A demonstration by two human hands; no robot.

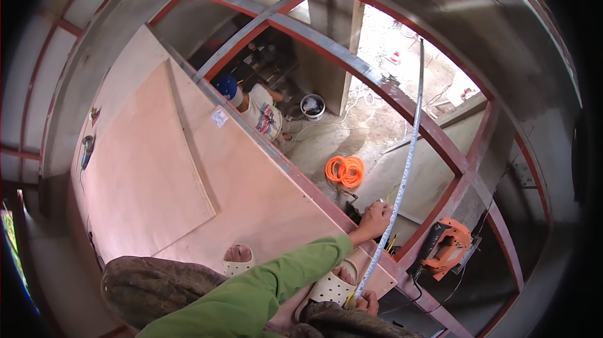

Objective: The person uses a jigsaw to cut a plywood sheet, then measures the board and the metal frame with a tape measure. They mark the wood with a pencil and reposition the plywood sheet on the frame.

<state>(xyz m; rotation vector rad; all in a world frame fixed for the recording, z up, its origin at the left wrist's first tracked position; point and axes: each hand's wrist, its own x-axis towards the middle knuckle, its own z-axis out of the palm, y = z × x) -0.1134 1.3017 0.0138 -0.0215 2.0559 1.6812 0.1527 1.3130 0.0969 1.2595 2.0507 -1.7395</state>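
A long measuring tape (408, 165) runs from near my feet up across the red metal frame to the upper right. My left hand (375, 220), at the end of a green sleeve, is closed beside the tape above the panel's edge; what its fingertips pinch is too small to name. Low in the view, my right hand (366, 303) is closed around the tape's lower end, partly hidden by my leg. Under my sandalled feet lies a pinkish board (251, 193), with another sheet (144, 168) on top of it at the left.
An orange jigsaw (447, 247) with a cable rests on the frame at the right. Open gaps between the red beams (352, 61) show the floor below, with a person (260, 109) in a blue cap, a bucket (312, 107) and a coiled orange hose (345, 171).
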